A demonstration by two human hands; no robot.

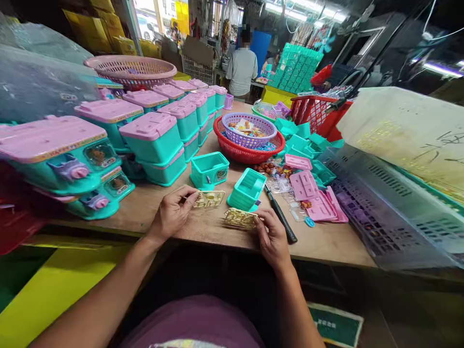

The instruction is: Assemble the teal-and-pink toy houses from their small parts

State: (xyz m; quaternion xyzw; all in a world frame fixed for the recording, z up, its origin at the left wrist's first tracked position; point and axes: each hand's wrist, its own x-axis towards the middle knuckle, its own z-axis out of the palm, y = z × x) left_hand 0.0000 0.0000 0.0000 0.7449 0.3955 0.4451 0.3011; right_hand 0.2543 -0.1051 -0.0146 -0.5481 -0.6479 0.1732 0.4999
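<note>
A worker seated at a wooden table holds two cream lattice frames on the near side of an open teal box. The left hand pinches the left frame by its outer end, thumb against fingers; the right hand grips the right frame the same way, opposite.

Taking the nearer teal box as landmark, the left frame lies to its left and a little toward the worker, the right frame directly in front of it. Both long axes run roughly left to right, so each frame points inward from its fingertips, their free ends facing across a narrow gap. The right hand is the closer of the two to the box. Whether either frame touches the tabletop cannot be told, nor whether the right one is a single piece.

Left of the box and farther back sits a second teal box; just to its right, a black-handled tool; beyond it, a red basket.
</note>
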